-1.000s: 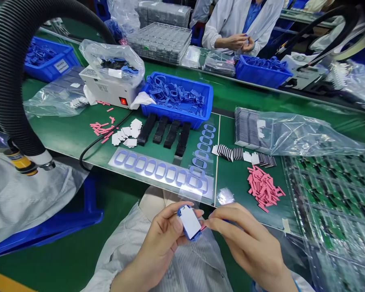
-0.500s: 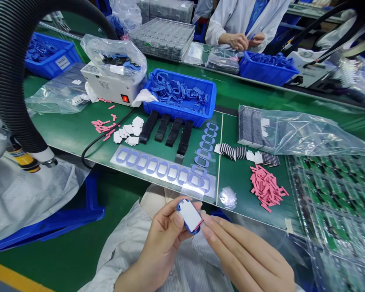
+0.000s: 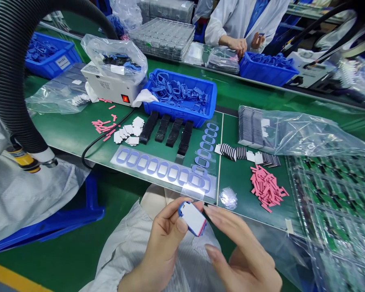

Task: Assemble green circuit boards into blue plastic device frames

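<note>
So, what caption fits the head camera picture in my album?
Left hand grips a white rectangular pad in a blue plastic frame; open right hand hovers beside it.

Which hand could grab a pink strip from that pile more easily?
Probably the right hand: it is open, holds nothing and sits nearer the pink strips. The left hand is busy gripping the blue frame.

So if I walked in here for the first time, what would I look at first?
The bright blue bin full of blue loop-shaped parts stands out in the middle of the green workbench. Closest to you, the left hand holds a blue-framed white piece, with the right hand beside it. A heap of pink strips lies to the right, and a thick black ribbed hose curves across the upper left.
</note>
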`<state>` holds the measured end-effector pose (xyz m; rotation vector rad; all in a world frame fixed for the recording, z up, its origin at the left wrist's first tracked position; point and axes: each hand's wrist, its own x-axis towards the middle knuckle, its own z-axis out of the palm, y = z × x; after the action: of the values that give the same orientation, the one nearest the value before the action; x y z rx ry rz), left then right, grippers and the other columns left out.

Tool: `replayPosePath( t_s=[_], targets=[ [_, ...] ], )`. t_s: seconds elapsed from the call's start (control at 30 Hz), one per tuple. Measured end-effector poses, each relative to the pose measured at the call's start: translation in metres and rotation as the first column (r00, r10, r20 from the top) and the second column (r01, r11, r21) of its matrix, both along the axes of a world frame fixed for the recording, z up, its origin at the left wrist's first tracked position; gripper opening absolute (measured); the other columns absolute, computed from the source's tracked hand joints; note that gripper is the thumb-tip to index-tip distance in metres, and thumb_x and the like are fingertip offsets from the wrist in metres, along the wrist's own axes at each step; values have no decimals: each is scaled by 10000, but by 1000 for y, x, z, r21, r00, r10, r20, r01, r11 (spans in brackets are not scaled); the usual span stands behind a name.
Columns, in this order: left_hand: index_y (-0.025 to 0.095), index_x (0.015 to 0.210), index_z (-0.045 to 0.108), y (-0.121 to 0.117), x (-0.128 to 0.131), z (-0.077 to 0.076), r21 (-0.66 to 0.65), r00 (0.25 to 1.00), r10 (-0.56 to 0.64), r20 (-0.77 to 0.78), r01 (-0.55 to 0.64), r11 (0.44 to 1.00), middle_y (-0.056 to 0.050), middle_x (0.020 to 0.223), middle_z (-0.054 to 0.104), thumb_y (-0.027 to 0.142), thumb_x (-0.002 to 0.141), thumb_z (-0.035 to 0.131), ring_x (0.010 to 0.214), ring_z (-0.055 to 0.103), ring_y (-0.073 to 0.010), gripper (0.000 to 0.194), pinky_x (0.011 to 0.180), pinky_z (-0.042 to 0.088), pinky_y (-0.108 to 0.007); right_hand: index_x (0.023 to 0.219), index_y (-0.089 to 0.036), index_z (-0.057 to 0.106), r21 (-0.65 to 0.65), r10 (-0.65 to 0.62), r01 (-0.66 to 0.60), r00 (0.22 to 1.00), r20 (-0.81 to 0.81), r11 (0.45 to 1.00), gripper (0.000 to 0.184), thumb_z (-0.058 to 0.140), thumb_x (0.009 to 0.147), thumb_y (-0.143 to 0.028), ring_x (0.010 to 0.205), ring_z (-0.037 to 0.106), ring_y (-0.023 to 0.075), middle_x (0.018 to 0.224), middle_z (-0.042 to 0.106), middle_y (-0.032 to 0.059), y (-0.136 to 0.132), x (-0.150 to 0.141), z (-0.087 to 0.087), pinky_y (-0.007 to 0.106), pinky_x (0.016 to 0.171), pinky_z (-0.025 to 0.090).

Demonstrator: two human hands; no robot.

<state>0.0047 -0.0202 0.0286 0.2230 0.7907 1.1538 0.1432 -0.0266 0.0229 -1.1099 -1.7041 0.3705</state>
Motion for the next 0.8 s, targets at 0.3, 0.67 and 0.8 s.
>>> replayPosePath(
  t_s=[0.3,0.67,0.8],
  targets=[
    [303,992,752,-8,1,-10,131,996,60,-61,-52,990,-75,1149,741,451,673,775,1053,676,-288,352,878,531,-339,1163,-216,662,-22,-8,3,978,-207,1000,344,683,828,-290,878,683,276,935,745,93,4,-20,-3,422,666,578],
    [319,946,761,-8,3,-12,124,994,109,-18,-106,987,-37,1133,751,427,654,795,1131,640,-269,313,939,505,-326,1192,-231,647,-50,60,-78,954,-295,996,375,688,824,-292,866,679,249,986,746,95,10,-23,-6,390,671,583],
    [320,924,761,-8,6,-14,146,991,130,-18,-126,981,-27,1144,747,426,631,807,1094,662,-274,315,917,518,-331,1150,-247,672,-19,92,-100,963,-253,995,337,687,823,-324,800,684,244,921,753,92,15,-21,-4,387,627,570]
  ],
)
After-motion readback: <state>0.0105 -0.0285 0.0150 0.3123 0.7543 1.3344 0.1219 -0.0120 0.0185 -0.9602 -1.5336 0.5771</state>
